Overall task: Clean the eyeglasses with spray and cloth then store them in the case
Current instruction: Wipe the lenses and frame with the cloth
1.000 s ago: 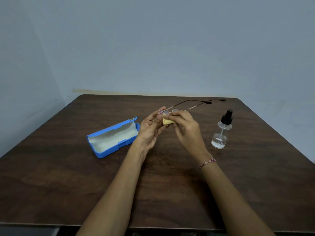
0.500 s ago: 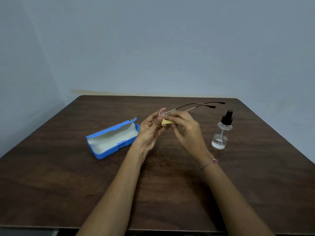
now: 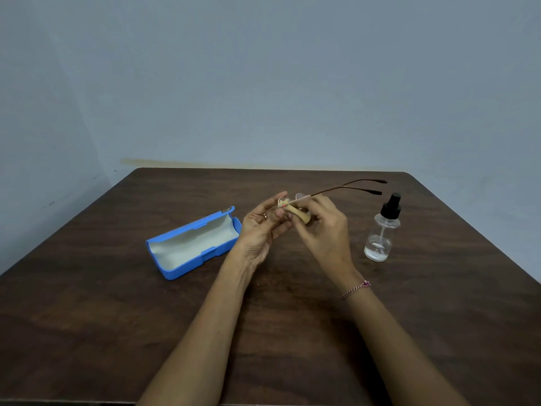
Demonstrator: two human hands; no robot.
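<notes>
Head view: left hand pinches eyeglasses, right hand pinches cloth against them.

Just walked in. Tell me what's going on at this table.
A person is wiping a pair of eyeglasses. The left hand holds them by the front, above the table, with the temples unfolded and pointing away to the right. The right hand pinches a yellow cloth against a lens. The blue case lies open on the left, with only its white lining showing. The spray bottle stands upright on the right, with neither hand on it.
</notes>
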